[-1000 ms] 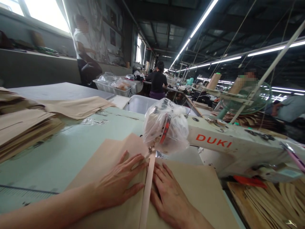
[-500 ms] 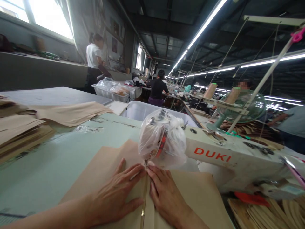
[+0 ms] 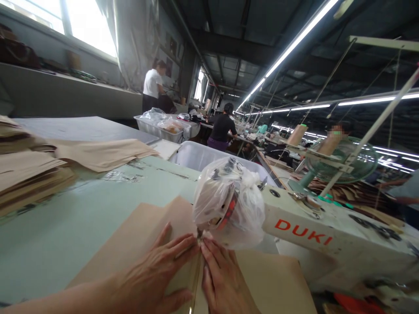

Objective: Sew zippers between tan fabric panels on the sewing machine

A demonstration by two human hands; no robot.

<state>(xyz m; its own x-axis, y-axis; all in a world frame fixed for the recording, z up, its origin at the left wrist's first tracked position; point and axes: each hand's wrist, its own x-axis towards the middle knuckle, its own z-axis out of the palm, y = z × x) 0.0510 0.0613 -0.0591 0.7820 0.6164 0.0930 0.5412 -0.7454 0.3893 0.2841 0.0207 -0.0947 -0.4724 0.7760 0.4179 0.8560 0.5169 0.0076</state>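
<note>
My left hand (image 3: 153,272) lies flat with fingers spread on a tan fabric piece (image 3: 137,235), fingertips close to the needle area. My right hand (image 3: 222,279) lies flat on the same fabric just right of a pale strip (image 3: 195,283) that runs between the two hands. Both press the fabric on the light green table (image 3: 65,226) under the head of a white DUKI sewing machine (image 3: 310,235). A clear plastic bag (image 3: 229,203) wraps the machine's head end and hides the needle.
Stacks of tan fabric pieces (image 3: 29,170) sit at the left of the table. A white plastic bin (image 3: 199,155) stands behind the table. Thread cones (image 3: 297,134) and a green fan (image 3: 340,159) are at the right. Other people work in the background.
Both hands have slid forward toward the machine head, and the pale strip between them shows less. The view has tilted upward.
</note>
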